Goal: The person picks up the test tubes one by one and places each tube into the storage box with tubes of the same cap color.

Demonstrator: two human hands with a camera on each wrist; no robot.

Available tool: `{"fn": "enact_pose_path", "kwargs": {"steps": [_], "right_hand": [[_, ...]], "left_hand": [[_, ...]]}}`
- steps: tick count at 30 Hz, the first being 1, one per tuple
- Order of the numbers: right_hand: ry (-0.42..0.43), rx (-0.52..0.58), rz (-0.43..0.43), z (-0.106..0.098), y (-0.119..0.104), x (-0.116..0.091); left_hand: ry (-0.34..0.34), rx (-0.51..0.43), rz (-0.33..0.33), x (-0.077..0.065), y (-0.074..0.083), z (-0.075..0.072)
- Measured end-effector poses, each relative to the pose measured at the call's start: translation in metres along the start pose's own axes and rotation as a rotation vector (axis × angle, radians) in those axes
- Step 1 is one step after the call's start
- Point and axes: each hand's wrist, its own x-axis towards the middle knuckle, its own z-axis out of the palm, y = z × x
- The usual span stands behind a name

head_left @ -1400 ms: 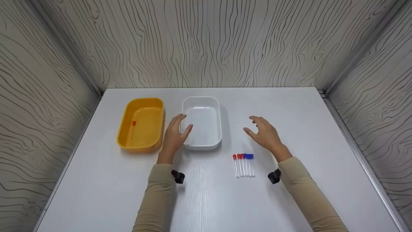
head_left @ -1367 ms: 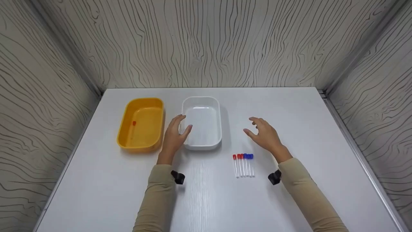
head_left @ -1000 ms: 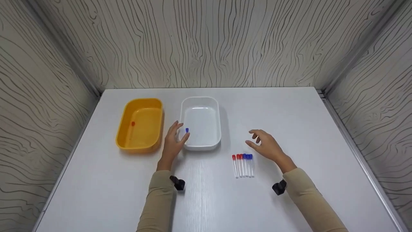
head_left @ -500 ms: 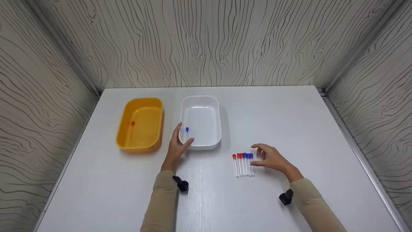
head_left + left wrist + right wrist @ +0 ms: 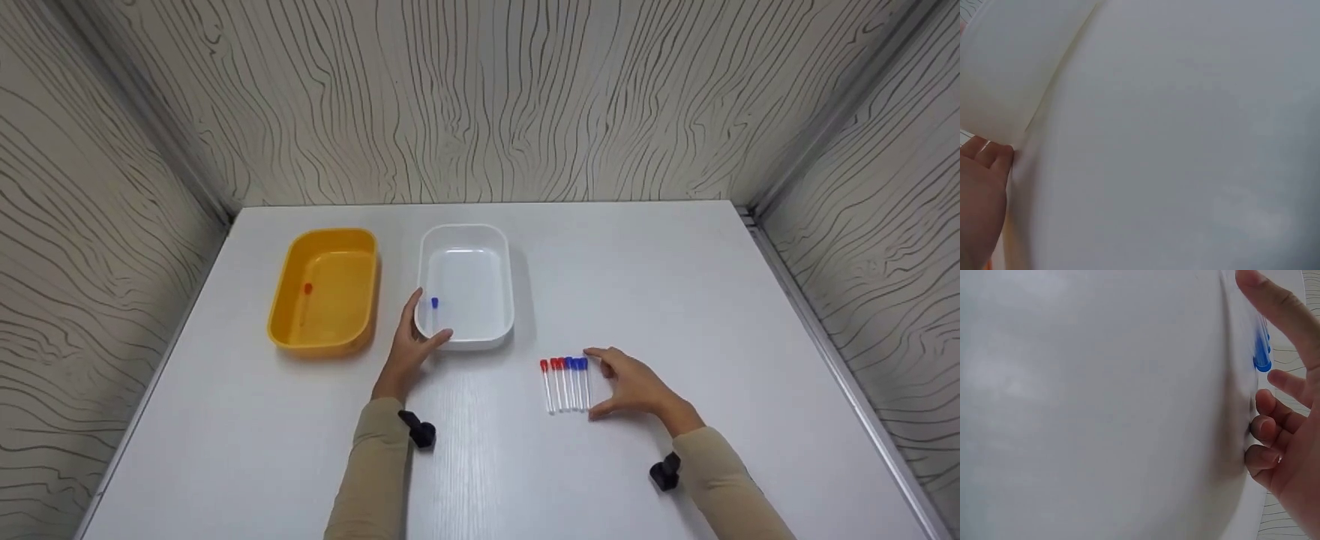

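The left hand (image 5: 409, 349) rests against the near left corner of the white tray (image 5: 480, 292), thumb and fingers spread apart. A blue-capped tube (image 5: 435, 304) lies inside, at left. The right hand (image 5: 634, 386), thumb and forefinger apart, is at the right end of six capped tubes (image 5: 565, 379), three red, three blue, lying right of the tray. The yellow tray (image 5: 345, 292), far left, contains one red-capped tube (image 5: 307, 289).
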Motion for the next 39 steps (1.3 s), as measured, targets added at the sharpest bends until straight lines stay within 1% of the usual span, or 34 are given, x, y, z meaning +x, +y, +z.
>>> {"fn": "enact_pose_path", "kwargs": {"steps": [2, 5, 12, 18, 25, 27, 33, 36, 39], "right_hand": [[-0.016, -0.017, 0.025, 0.001, -0.001, 0.001], [-0.029, -0.036, 0.043, 0.0, -0.003, 0.002], [-0.015, -0.076, -0.004, -0.001, -0.004, 0.004], [-0.033, -0.042, 0.032, -0.002, -0.005, 0.002], [-0.035, 0.006, 0.017, -0.007, -0.006, 0.001], [-0.029, -0.002, 0.008, -0.009, -0.006, 0.001], [0.002, -0.011, -0.009, -0.015, -0.009, 0.004], [0.008, 0.012, -0.006, -0.016, -0.012, 0.006], [0.013, 0.035, -0.017, -0.018, -0.017, 0.009]], "left_hand": [[-0.006, 0.017, -0.021, 0.0, 0.0, -0.001], [-0.011, 0.039, -0.032, 0.001, -0.001, -0.003], [-0.05, 0.074, 0.025, 0.003, 0.001, -0.011], [-0.07, 0.069, -0.002, 0.004, 0.002, -0.014], [-0.069, 0.045, -0.045, 0.002, 0.001, -0.014], [-0.068, 0.038, -0.055, 0.002, 0.002, -0.014], [-0.082, 0.023, -0.042, 0.001, 0.001, -0.013], [-0.087, 0.009, -0.028, 0.001, 0.0, -0.013], [-0.091, 0.017, -0.016, 0.001, -0.002, -0.014]]}}
